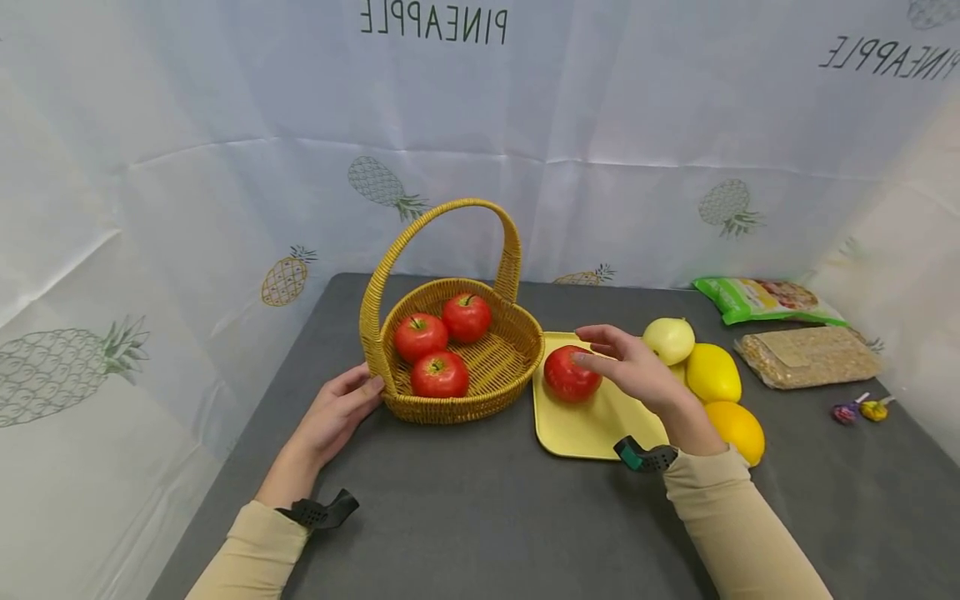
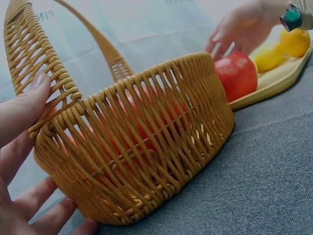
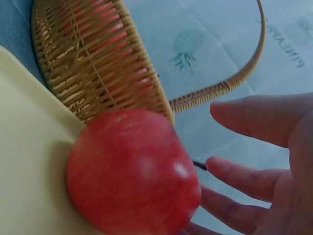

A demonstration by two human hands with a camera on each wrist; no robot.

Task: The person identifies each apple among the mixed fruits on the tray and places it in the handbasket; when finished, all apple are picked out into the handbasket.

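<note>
A wicker basket [image 1: 498, 367] with a tall handle [image 1: 372, 308] holds three red apples [image 1: 439, 375]. My left hand [image 1: 341, 412] holds its left end. The thumb [image 2: 39, 90] lies on the handle's base, and the other fingers are against the outer wall. Another red apple [image 3: 132, 176] sits on a yellow tray [image 1: 577, 437] just right of the basket. Over that apple's right side is my right hand [image 1: 637, 371], its fingers spread and loosely bent. A small gap seems to separate thumb and apple; whether a fingertip touches its stem I cannot tell.
A pale green round fruit [image 1: 669, 340], a yellow fruit [image 1: 712, 373] and an orange [image 1: 737, 429] lie at the tray's right side. Farther right are a green package [image 1: 772, 300], a clear bag of grains [image 1: 810, 357] and two wrapped lollipops [image 1: 845, 412]. A pineapple-print cloth [image 1: 465, 108] hangs behind.
</note>
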